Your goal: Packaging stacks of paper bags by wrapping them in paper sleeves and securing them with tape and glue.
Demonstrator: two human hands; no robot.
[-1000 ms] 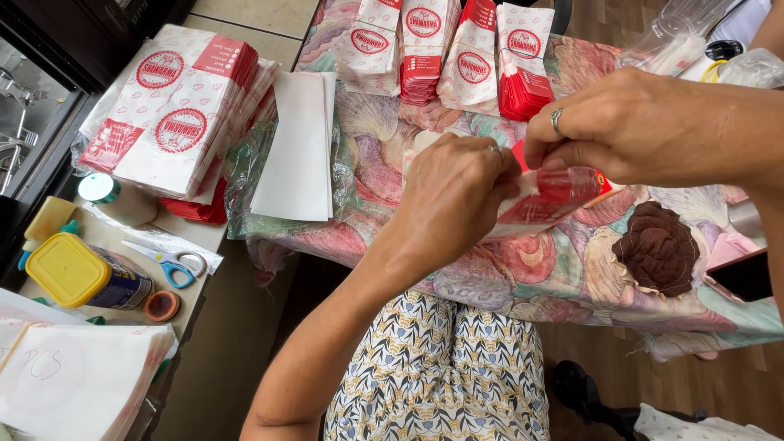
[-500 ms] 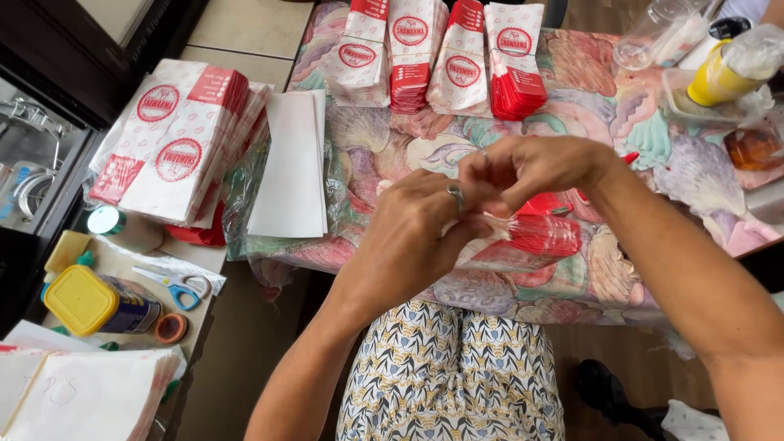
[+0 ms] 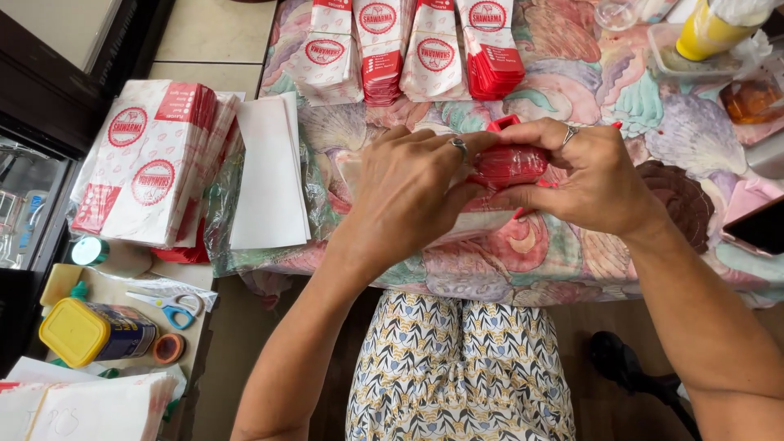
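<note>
Floral tablecloth (image 3: pixel 572 269), tiled floor (image 3: pixel 212 41), daylight.

Floral table (image 3: pixel 572 82) — paper bags (image 3: pixel 425 49)

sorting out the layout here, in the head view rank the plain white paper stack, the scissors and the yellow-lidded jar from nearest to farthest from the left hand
From the left hand, which is on the red and white packet bundle:
1. Plain white paper stack, just to its left on the table.
2. Scissors, lower left on the side surface.
3. Yellow-lidded jar, farther left still, beyond the scissors.
</note>
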